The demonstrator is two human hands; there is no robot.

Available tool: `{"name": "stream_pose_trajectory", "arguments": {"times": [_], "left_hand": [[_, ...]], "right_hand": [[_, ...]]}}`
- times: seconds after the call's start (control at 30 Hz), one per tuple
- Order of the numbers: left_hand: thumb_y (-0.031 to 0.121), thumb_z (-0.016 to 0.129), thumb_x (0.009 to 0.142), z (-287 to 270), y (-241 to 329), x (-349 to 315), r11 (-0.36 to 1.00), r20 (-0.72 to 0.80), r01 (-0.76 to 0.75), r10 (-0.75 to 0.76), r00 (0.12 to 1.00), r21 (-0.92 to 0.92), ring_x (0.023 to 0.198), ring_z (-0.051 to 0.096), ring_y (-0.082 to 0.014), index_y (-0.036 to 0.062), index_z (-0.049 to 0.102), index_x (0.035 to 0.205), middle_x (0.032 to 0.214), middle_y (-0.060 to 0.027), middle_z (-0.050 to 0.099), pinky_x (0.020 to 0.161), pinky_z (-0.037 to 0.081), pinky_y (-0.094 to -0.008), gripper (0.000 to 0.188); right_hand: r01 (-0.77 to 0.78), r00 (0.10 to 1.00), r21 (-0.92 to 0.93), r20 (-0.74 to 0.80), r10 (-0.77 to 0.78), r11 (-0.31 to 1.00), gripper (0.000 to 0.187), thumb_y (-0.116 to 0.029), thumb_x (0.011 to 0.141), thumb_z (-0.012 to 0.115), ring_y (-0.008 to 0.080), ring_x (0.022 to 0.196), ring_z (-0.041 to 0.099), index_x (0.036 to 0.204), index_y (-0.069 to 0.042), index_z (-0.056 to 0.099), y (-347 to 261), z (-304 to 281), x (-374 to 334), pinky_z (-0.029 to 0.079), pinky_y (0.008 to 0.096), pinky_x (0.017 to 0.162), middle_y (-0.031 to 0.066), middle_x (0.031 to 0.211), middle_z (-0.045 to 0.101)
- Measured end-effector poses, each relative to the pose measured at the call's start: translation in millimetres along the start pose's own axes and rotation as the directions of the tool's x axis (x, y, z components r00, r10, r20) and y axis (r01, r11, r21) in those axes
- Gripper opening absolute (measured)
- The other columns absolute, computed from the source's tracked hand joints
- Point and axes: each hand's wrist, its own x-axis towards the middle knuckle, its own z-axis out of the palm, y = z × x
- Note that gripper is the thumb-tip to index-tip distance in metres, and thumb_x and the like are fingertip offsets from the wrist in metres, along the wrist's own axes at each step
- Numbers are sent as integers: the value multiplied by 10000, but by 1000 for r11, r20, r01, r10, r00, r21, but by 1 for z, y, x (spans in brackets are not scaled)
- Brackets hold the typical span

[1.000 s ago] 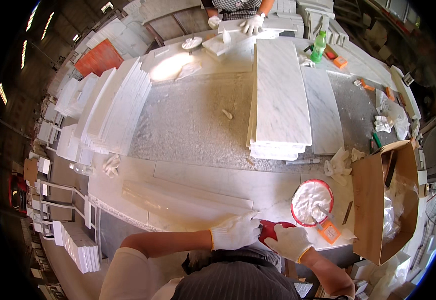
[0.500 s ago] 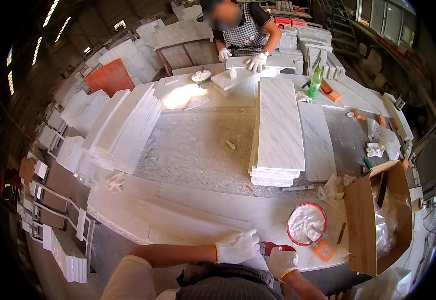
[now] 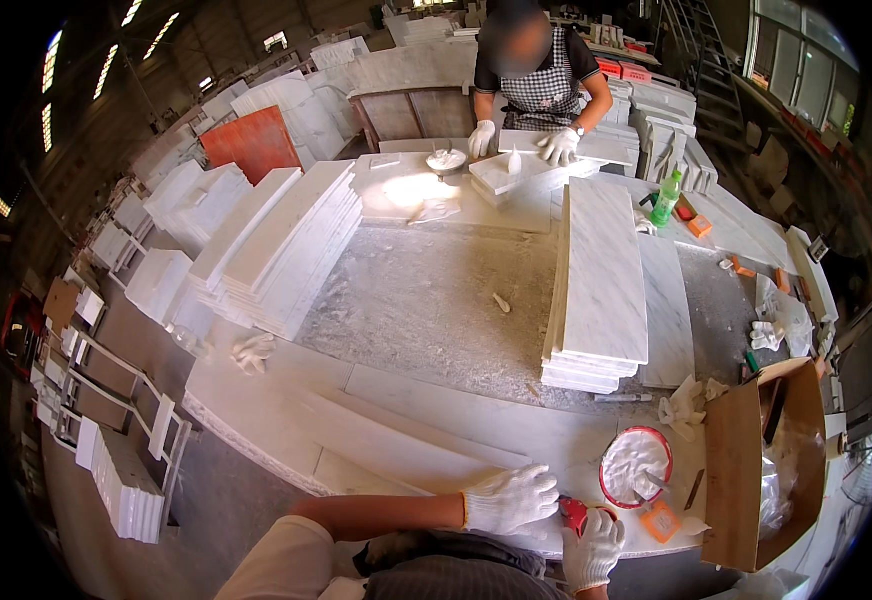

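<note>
My left hand (image 3: 511,500), in a white knit glove, lies over the near end of a long white stone strip (image 3: 406,436) with its fingers stretched out to the right. Close beside it, my right hand (image 3: 593,549), gloved too, is closed around a small red hand tool (image 3: 575,514); its exact kind is unclear because the glove covers part of it. Just beyond the right hand stands a red-rimmed bowl (image 3: 670,456) of white paste with a spatula (image 3: 653,480) in it. An orange-and-white block (image 3: 661,521) lies against the bowl's near side.
A tall stack of marble slabs (image 3: 601,280) stands mid-table, with another stack (image 3: 291,240) to the left. An open cardboard box (image 3: 732,480) bounds the right. Across the table a gloved co-worker (image 3: 541,90) leans over slabs. A loose glove (image 3: 253,353) lies at left.
The view has shifted, so the whole scene sits farther right. My right hand, still gripping the red tool, has turned so its fingers point more upward. My left hand stays on the strip.
</note>
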Motion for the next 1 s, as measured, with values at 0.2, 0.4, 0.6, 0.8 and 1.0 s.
{"name": "stream_pose_trajectory", "arguments": {"times": [0.2,0.4,0.6,0.8,1.0], "left_hand": [[585,528,879,-3,-12,-32,981,-209,194,-195,958,-26,1301,442,-271,158,435,1441,1361,-93,519,1120,325,-478,713],[498,533,914,-49,-62,-186,813,-116,574,-564,818,96,1153,535,-260,116,462,1391,1285,-107,566,1002,388,-444,615],[252,561,924,-89,-107,-350,587,-331,810,-763,555,4,1122,535,-360,71,568,1256,1200,-182,586,989,400,-458,378],[296,451,1019,-48,-120,-377,415,-258,625,-908,330,-662,1177,543,-257,32,501,1367,1306,-125,567,1012,406,-398,440],[460,289,1057,-49,-130,-387,-201,301,373,-924,234,-906,1271,478,-167,79,349,1496,1408,-41,488,1085,358,-310,585]], "right_hand": [[-242,968,793,155,199,559,586,-350,980,542,334,1118,585,1378,62,419,-47,38,26,449,413,944,245,1247,575],[-323,944,847,259,203,422,568,-389,1038,406,219,1304,408,1433,19,384,-74,57,33,296,324,1092,132,1408,466],[-282,940,922,209,269,267,559,-423,1015,457,198,1264,436,1370,8,455,-88,61,32,316,335,1080,90,1334,498],[-273,934,908,172,313,317,516,-423,1003,483,74,916,480,1339,-33,501,-80,67,32,381,217,805,2,1078,545],[-290,917,952,248,312,96,478,-365,1011,469,49,798,461,1372,-53,474,-79,82,30,373,201,717,-43,1016,547]]}}
